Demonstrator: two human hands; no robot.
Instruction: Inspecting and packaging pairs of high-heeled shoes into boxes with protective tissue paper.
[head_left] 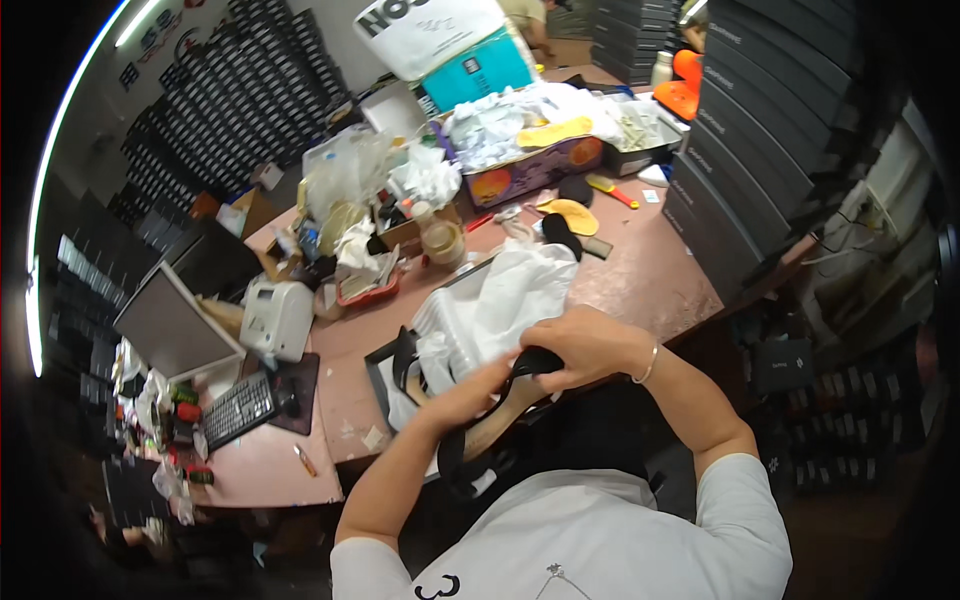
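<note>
A black shoe with a tan insole is held low over the near table edge, its black toe part up and its black heel part toward me. My right hand grips it at the toe. My left hand, slightly blurred, closes on the shoe's left side, fingertips near the right hand's. Just beyond is an open dark shoebox with white tissue paper spilling from it. A second black shoe stands at the box's left side, partly hidden in the paper.
Tall stacks of dark shoeboxes rise at the right. A purple carton heaped with paper stands at the back. Left are a monitor, keyboard, white label printer and a small knife. A jar stands mid-table.
</note>
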